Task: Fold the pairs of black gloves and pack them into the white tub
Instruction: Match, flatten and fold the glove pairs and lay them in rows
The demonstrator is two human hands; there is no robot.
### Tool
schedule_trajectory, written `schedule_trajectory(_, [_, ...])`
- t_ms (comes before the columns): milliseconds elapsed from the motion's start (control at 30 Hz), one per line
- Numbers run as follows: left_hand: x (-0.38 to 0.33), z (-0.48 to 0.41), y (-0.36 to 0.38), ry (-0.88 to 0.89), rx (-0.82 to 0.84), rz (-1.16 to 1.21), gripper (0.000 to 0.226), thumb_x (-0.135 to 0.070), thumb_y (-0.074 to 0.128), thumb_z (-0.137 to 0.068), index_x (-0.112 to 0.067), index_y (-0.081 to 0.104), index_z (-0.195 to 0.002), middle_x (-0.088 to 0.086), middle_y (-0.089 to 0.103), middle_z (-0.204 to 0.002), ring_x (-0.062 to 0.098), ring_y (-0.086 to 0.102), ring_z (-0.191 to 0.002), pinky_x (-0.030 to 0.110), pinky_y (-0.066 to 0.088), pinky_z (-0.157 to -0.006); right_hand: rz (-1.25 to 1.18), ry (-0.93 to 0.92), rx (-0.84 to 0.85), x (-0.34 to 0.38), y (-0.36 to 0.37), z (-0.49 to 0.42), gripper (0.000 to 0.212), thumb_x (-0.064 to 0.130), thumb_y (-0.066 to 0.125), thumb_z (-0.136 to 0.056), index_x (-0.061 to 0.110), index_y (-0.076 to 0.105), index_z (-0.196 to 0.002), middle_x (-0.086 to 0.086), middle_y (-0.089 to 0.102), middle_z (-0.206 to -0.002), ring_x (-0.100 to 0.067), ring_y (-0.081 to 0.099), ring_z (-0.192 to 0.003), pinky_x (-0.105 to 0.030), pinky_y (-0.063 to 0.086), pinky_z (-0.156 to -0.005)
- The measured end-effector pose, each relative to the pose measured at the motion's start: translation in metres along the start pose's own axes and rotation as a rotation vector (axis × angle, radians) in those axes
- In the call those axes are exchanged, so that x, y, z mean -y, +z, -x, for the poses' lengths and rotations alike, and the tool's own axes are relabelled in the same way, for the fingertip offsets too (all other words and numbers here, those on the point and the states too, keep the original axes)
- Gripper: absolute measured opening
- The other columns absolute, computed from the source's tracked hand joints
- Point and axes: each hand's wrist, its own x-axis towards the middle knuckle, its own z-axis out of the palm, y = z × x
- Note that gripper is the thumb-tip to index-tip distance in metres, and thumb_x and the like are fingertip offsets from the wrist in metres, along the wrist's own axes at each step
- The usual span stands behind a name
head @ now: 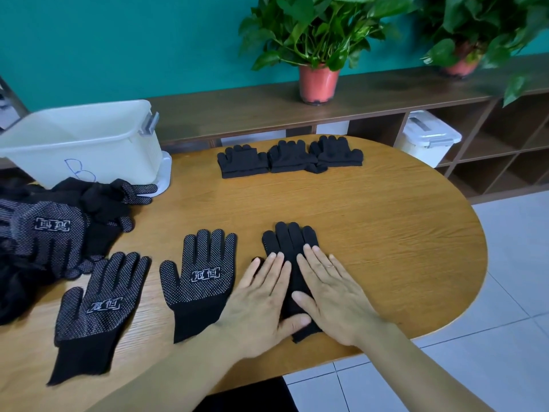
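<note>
Glove (289,242) under both flat hands (297,298)

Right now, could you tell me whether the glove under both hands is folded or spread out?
Spread out: the glove lies full length, fingers straight, with the left hand and right hand flat on it.

black white-dotted gloves (199,282); white tub (89,144)

My feed is bright and evenly lit, with soft light and no hard glare. The counter (371,221) shows only faint shadows. Wide-angle bending curves the shelf (237,111) and floor tiles (505,263) near the edges. The glove pile (44,233) at left sinks into flat black, and the plant (318,28) looks slightly soft.
</note>
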Motion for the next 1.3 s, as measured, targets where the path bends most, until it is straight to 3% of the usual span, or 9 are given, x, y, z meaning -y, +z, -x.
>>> schedule_trajectory(100, [0.003,0.002,0.0,-0.001,0.041,-0.042,0.117,-0.086,-0.026,-0.064,-0.01,-0.023,-0.152,0.009,-0.031,-0.159,0.019,-0.036,-0.144,0.043,-0.018,-0.12,0.066,-0.022,0.058,-0.004,-0.002,0.0,0.076,0.064,-0.01,-0.088,0.024,-0.02,-0.152,0.003,-0.03,-0.158,-0.009,-0.035,-0.142,-0.032,-0.021,-0.115])
schedule_trajectory(267, [0.011,-0.012,-0.014,-0.048,0.042,0.064,0.119,-0.091,0.007,-0.072,-0.009,-0.024,-0.152,0.007,-0.034,-0.158,0.015,-0.038,-0.143,0.042,-0.021,-0.119,-0.01,0.024,0.031,-0.007,-0.018,-0.011,0.069,0.057,0.001,-0.097,0.022,-0.016,-0.154,0.007,-0.026,-0.159,-0.003,-0.031,-0.142,-0.029,-0.019,-0.118])
schedule_trajectory(433, [0.016,-0.044,-0.017,-0.076,0.085,0.063,0.138,-0.099,0.029,-0.063,-0.008,-0.027,-0.15,0.006,-0.034,-0.157,0.014,-0.039,-0.141,0.042,-0.02,-0.12,0.046,0.015,0.039,-0.011,-0.02,-0.046,0.069,0.056,0.005,-0.099,0.019,-0.013,-0.155,0.004,-0.022,-0.161,-0.007,-0.027,-0.145,-0.033,-0.014,-0.121])
schedule_trajectory(700, [0.026,-0.045,-0.013,-0.092,0.076,-0.046,0.143,-0.104,0.016,-0.053,-0.009,-0.025,-0.152,0.011,-0.032,-0.159,0.019,-0.038,-0.142,0.046,-0.019,-0.119,0.125,0.02,0.081,-0.029,-0.012,-0.055,0.075,0.065,-0.012,-0.091,0.022,-0.02,-0.153,0.004,-0.028,-0.159,-0.008,-0.03,-0.144,-0.034,-0.014,-0.121])
schedule_trajectory(933, [0.028,-0.012,-0.015,-0.101,-0.053,-0.017,0.137,-0.101,-0.01,-0.055,-0.006,-0.022,-0.153,0.009,-0.028,-0.159,0.02,-0.033,-0.146,0.048,-0.021,-0.118,0.04,-0.009,0.036,-0.018,-0.029,-0.024,0.073,0.061,0.001,-0.096,0.02,-0.02,-0.152,0.007,-0.032,-0.156,-0.004,-0.031,-0.142,-0.033,-0.015,-0.121])
schedule_trajectory(1067, [0.013,0.007,0.002,-0.01,-0.095,-0.015,0.125,-0.095,0.003,-0.075,-0.001,0.008,-0.156,0.014,0.005,-0.165,0.025,-0.004,-0.152,0.051,-0.009,-0.119,0.059,-0.096,0.101,-0.005,-0.012,-0.007,0.08,0.071,-0.007,-0.09,0.022,-0.023,-0.151,0.007,-0.034,-0.157,-0.004,-0.035,-0.141,-0.034,-0.016,-0.119])
schedule_trajectory(1167, [0.017,0.008,0.003,-0.037,-0.044,-0.07,0.134,-0.099,-0.013,-0.058,-0.006,-0.016,-0.154,0.007,-0.023,-0.161,0.018,-0.027,-0.148,0.05,-0.022,-0.117,0.098,-0.043,0.099,-0.02,-0.009,-0.005,0.088,0.071,-0.02,-0.079,0.021,-0.024,-0.151,0.006,-0.032,-0.157,-0.005,-0.034,-0.142,-0.036,-0.016,-0.12])
schedule_trajectory(1233, [0.022,0.01,-0.003,0.011,-0.047,-0.046,0.133,-0.1,-0.003,-0.059,-0.009,-0.016,-0.155,0.005,-0.023,-0.162,0.015,-0.03,-0.147,0.05,-0.024,-0.116,0.089,0.0,0.083,-0.029,-0.012,-0.004,0.09,0.07,-0.022,-0.077,0.02,-0.022,-0.152,0.006,-0.029,-0.159,-0.006,-0.031,-0.143,-0.037,-0.015,-0.121])
schedule_trajectory(1300, [0.025,0.012,-0.005,0.1,-0.183,0.083,0.123,-0.098,0.021,-0.069,-0.015,0.011,-0.159,0.003,0.003,-0.167,0.013,-0.009,-0.153,0.045,-0.018,-0.119,0.056,0.023,0.05,-0.033,-0.015,0.0,0.09,0.069,-0.022,-0.078,0.02,-0.016,-0.154,0.006,-0.022,-0.161,-0.006,-0.027,-0.145,-0.035,-0.015,-0.121])
